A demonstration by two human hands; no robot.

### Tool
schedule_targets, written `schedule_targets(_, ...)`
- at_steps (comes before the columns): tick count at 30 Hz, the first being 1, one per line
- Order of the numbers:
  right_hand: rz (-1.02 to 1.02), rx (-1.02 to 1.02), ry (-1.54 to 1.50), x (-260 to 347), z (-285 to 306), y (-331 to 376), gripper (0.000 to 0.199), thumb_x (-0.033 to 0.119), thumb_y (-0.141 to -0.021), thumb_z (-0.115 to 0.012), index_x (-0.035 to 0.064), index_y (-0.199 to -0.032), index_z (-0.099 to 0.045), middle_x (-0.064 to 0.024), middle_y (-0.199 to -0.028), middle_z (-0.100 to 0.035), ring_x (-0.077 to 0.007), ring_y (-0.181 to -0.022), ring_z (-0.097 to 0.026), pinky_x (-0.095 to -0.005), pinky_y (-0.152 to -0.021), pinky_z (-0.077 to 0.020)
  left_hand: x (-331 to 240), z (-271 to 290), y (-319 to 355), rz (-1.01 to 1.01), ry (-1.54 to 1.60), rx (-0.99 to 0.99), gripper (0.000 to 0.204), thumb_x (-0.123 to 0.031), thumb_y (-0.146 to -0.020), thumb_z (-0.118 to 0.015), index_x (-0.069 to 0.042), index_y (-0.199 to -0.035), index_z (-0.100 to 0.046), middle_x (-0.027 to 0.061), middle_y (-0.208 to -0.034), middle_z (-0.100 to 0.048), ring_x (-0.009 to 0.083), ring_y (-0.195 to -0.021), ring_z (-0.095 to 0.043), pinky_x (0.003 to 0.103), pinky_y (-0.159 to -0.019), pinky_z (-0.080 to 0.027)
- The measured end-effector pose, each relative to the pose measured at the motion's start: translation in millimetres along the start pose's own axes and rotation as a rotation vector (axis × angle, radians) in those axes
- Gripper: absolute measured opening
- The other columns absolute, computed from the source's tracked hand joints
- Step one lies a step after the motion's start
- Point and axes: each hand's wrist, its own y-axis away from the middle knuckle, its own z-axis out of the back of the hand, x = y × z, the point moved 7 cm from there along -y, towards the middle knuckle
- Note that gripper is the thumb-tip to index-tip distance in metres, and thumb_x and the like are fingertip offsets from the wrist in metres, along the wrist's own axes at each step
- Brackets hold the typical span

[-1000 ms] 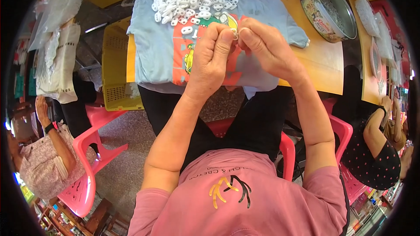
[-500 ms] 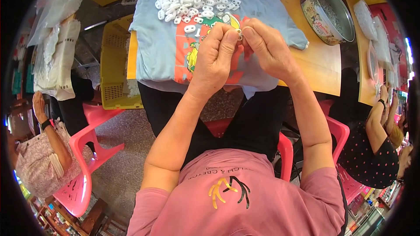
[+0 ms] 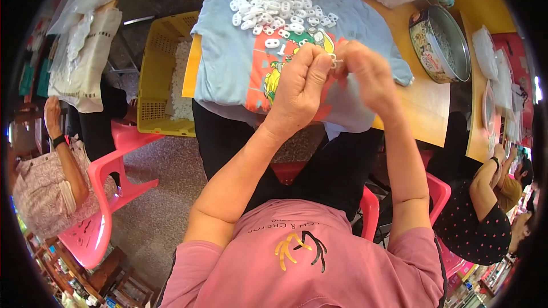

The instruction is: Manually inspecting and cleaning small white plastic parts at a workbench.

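My left hand (image 3: 303, 82) and my right hand (image 3: 366, 73) meet over a light blue printed shirt (image 3: 228, 63) spread on the yellow table (image 3: 425, 108). Both pinch a small white plastic piece (image 3: 334, 60) between their fingertips. A heap of several similar white plastic pieces (image 3: 277, 3) lies on the far part of the shirt, beyond my hands.
A round tin (image 3: 440, 44) stands at the right on the table, with clear bags (image 3: 488, 51) beyond it. A yellow crate (image 3: 160, 80) holding white pieces sits left of the table. One seated person (image 3: 48, 182) is at left on a pink chair, another person (image 3: 479, 205) at right.
Both hands stayed together at the small piece with slight finger movement. The view shifted a little, so the shirt and heap sit lower in the picture.
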Motion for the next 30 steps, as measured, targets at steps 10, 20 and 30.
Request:
schedule_targets(10,0.292,0.269,0.205,10,-38,-81,0.013,0.015,-0.085,-0.07,0.007,-0.095,-0.072,-0.0052,-0.088,-0.066,-0.0196,-0.074,-0.062,-0.0306,-0.064,-0.0486,-12,-5,7,-0.304,-0.108,0.074,0.016,-0.012,-0.1,-0.053,0.0,-0.09,-0.053,0.0074,-0.075,-0.056,0.0191,-0.064,-0.052,0.031,-0.06,-0.044)
schedule_targets(20,0.472,0.336,0.412,4,-60,-84,0.016,0.017,-0.082,-0.071,0.0087,-0.096,-0.073,-0.0075,-0.092,-0.068,-0.0275,-0.077,-0.065,-0.0365,-0.068,-0.0507,-10,-5,6,-0.272,-0.042,0.12,0.016,-0.012,-0.1,-0.052,-0.001,-0.09,-0.053,0.0068,-0.076,-0.055,0.0156,-0.064,-0.051,0.028,-0.06,-0.043)
schedule_targets(30,-0.323,-0.118,-0.556,-22,21,-20,0.026,0.015,-0.094,-0.065,0.0001,-0.115,-0.068,-0.0024,-0.087,-0.066,-0.0054,-0.07,-0.057,-0.0222,-0.061,-0.0484,8,2,3,-0.117,0.127,-0.039,0.016,-0.016,-0.104,-0.047,-0.005,-0.095,-0.053,-0.0029,-0.079,-0.052,0.004,-0.069,-0.043,0.021,-0.06,-0.039)
